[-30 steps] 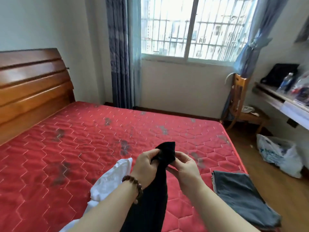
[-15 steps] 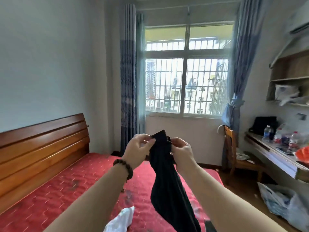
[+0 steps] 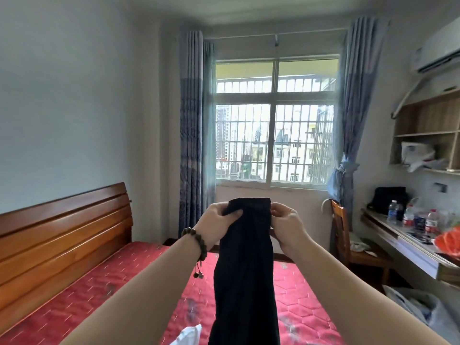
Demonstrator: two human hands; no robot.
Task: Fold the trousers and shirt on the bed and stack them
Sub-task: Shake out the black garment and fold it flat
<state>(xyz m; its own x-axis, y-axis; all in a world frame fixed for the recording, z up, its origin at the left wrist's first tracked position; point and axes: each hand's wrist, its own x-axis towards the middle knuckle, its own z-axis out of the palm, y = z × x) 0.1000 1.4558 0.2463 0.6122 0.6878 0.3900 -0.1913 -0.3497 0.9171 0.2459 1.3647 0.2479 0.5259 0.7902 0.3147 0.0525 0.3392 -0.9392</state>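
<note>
While both hands (image 3: 254, 221) pinch its top edge, black trousers (image 3: 245, 282) hang above the bed (image 3: 119, 277).

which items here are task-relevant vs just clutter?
In the job: black trousers, gripped at the top by left hand and right hand; white garment; bed.
Lying about: bottles, black bag, chair, plastic bag.

Trousers (image 3: 245, 270) hang between left hand (image 3: 216, 226) and right hand (image 3: 286, 226) above the bed (image 3: 311, 307) — headboard (image 3: 62, 235) left, desk (image 3: 408, 247) right, window (image 3: 275, 143) behind.
</note>
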